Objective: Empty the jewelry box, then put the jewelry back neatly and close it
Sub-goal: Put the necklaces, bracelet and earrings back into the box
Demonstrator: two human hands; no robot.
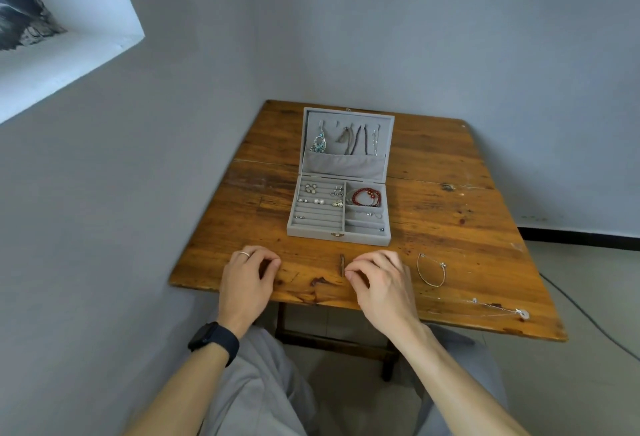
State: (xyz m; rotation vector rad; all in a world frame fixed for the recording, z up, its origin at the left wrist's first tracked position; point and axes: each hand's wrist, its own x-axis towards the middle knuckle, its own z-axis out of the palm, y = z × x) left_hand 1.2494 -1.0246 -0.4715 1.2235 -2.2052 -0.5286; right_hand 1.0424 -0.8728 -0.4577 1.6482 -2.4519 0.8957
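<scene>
Left hand (247, 274): rests on the near edge of the table (450, 214), fingers loosely curled under, nothing seen in its grasp; a ring (244, 254) sits on one finger and a black watch (213, 338) on the wrist.
Right hand (381, 280): rests on the wood beside the left one, a gap apart, fingers loosely curled with thumb and forefinger close together; nothing visible between them.
Jewelry box (337, 236): grey, open, straight ahead of both hands and beyond the gap between them, its front clasp facing the fingertips.
Lid (348, 113): stands raised at the box's far side; a turquoise pendant (318, 143) hangs on the left hand's side, dark chains (356, 139) hang toward the right hand's side, their ends dropping into a fabric pocket (343, 165).
Ring rows (318, 214): the compartment ahead of the left hand, with several earrings (320, 195) tucked in the farther rows.
Red bead bracelet (366, 196): coiled in the far compartment ahead of the right hand; small silver pieces lie in the nearer slots, too small to name.
Bangle (431, 269): thin, silver, on the bare wood just outboard of the right hand, apart from it.
Fine necklace (522, 313): further outboard of the right hand, near the table's front edge, pale at its outer end.
</scene>
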